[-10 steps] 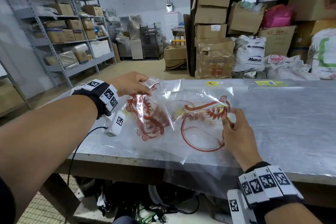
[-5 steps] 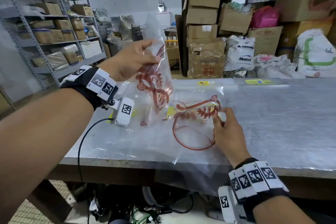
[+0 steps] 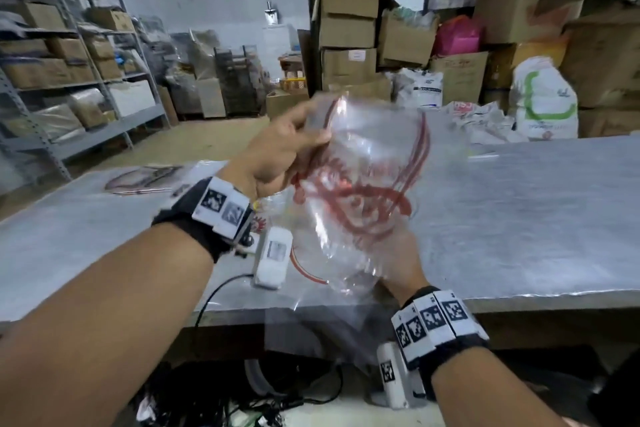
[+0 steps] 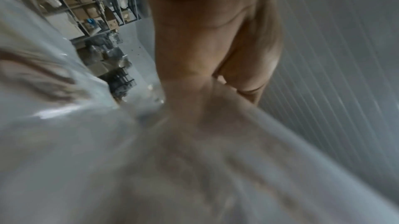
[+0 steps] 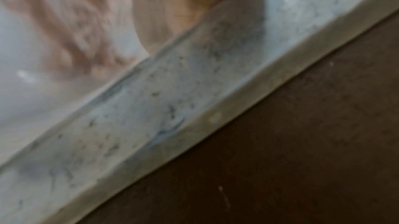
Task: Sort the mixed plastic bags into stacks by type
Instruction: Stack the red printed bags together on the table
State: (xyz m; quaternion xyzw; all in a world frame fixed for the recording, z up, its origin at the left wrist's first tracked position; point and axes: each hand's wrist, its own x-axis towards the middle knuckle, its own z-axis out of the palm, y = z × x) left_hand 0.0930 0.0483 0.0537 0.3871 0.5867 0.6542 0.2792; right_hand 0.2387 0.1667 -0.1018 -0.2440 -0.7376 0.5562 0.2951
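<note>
A clear plastic bag with a red print (image 3: 363,191) hangs in the air above the grey table (image 3: 536,218). My left hand (image 3: 311,130) grips its upper left edge, thumb in front and fingers behind; the left wrist view shows the same bag (image 4: 151,159) blurred below the hand (image 4: 211,40). My right hand (image 3: 398,263) is low near the table's front edge, seen only through the lifted bag, so its fingers are unclear. A second red-printed bag (image 3: 304,270) lies flat on the table under the wrist camera.
Another red-printed bag (image 3: 142,177) lies at the table's far left. A large clear sheet (image 3: 311,322) hangs over the front edge. Cardboard boxes (image 3: 346,38) and sacks (image 3: 543,100) stand behind the table, and shelving (image 3: 69,62) on the left.
My left hand has lifted the red-printed bag off the table and swung it right, so it now hangs over the right hand. The view has shifted to the right.
</note>
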